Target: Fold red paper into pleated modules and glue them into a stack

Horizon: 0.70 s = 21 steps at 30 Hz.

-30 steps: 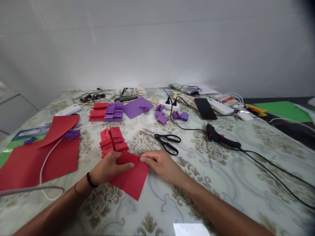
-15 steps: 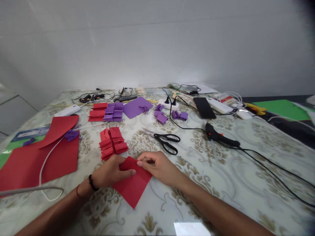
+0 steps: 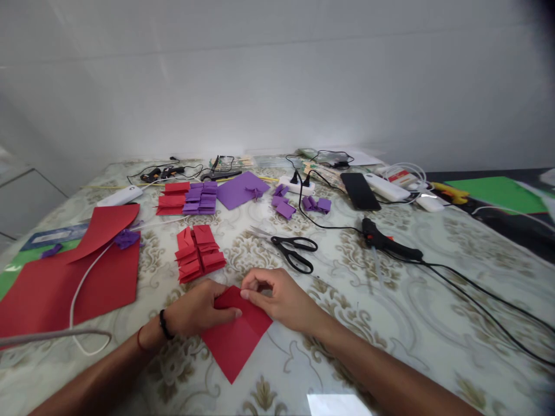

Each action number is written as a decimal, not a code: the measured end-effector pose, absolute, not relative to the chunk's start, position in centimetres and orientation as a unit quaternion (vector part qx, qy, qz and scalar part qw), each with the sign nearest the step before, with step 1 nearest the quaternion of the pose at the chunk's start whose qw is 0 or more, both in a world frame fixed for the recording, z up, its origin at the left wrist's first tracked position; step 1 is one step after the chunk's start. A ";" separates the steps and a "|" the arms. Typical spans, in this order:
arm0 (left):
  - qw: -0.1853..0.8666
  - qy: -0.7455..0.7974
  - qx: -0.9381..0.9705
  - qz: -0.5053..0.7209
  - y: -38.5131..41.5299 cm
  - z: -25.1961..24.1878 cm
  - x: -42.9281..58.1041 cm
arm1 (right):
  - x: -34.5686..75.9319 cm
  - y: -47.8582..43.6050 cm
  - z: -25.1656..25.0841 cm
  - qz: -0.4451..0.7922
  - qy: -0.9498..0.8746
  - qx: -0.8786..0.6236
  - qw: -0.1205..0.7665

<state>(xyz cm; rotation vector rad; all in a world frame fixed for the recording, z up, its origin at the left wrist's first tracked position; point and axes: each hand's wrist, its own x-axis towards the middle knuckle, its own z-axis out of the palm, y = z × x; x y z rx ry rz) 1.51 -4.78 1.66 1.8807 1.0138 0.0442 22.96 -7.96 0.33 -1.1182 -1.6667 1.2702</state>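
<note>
A square of red paper (image 3: 236,341) lies between my two hands, one corner pointing toward me. My left hand (image 3: 202,309) grips its left side, the thumb lying on top. My right hand (image 3: 275,297) pinches the far right edge between thumb and fingertips. Faint creases show across the sheet. Just beyond my left hand sits a group of folded red paper pieces (image 3: 199,252). Black-handled scissors (image 3: 292,245) lie beyond my right hand, blades pointing left.
Large red sheets (image 3: 104,283) and a white cable cover the left side. Folded purple pieces (image 3: 200,198) and a purple sheet (image 3: 238,190) lie farther back. A glue gun (image 3: 390,241), its cord, a phone (image 3: 359,190) and a power strip (image 3: 297,185) occupy the right and back.
The red paper has shifted slightly toward me and turned a little, its near corner now lower. Both hands keep hold of it. Nothing else has visibly moved.
</note>
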 end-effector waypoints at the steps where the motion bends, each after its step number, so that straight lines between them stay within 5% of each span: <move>1: 0.478 0.412 0.776 0.017 -4.8 1.7 1.5 | 22.9 -8.0 0.4 0.505 -0.646 -0.433 0.374; 21: 0.467 0.370 0.803 0.007 -5.4 1.8 1.8 | 22.3 -8.9 1.0 0.497 -0.656 -0.422 0.380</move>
